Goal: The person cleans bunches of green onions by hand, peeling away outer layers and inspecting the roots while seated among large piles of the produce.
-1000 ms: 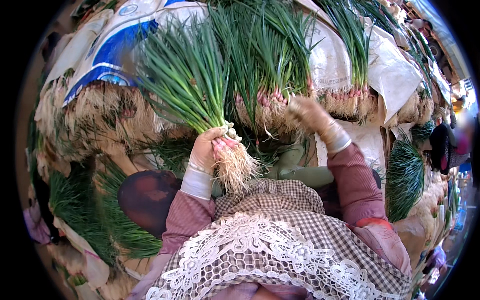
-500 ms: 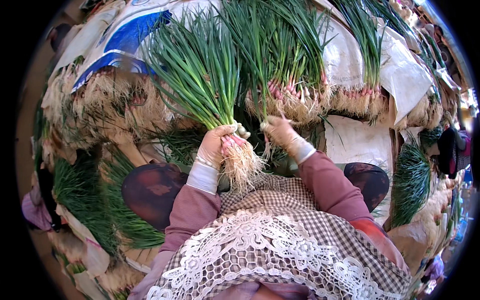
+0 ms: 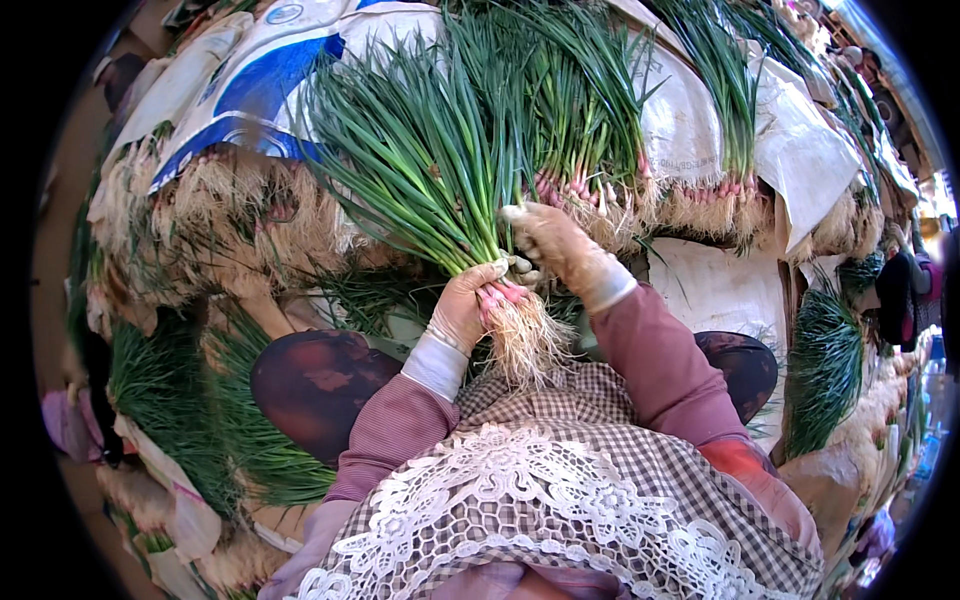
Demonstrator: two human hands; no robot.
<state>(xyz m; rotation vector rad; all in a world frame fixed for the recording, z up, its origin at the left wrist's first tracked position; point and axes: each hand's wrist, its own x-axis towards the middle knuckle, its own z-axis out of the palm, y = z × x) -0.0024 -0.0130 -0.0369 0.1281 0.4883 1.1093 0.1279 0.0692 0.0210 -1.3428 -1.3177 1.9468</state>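
Note:
A large bunch of spring onions (image 3: pixel 425 165) is gripped in my gloved left hand (image 3: pixel 460 308), closed around the stems just above the pink bulbs. Its long green leaves fan up and to the left, and pale roots (image 3: pixel 527 340) hang below my fingers. My gloved right hand (image 3: pixel 562 248) is curled against the right side of the bunch, near the fingertips of my left hand. What its fingers hold, if anything, is hidden. Just beyond it lies a loose row of spring onions (image 3: pixel 588 130), bulbs and roots toward me.
White sacking (image 3: pixel 680 115) lies among the onions ahead. Another bundle (image 3: pixel 735 130) is at the right, and rooted bundles (image 3: pixel 250 190) lie under a blue-and-white sack (image 3: pixel 275 85) at the left. Green leaves (image 3: pixel 160 390) are heaped left of my knee (image 3: pixel 315 390); a pale sheet (image 3: pixel 720 290) lies right.
My left hand has moved right with the bunch. My right hand, earlier apart with a thin stem in its fingers, is now up against the bunch's right side.

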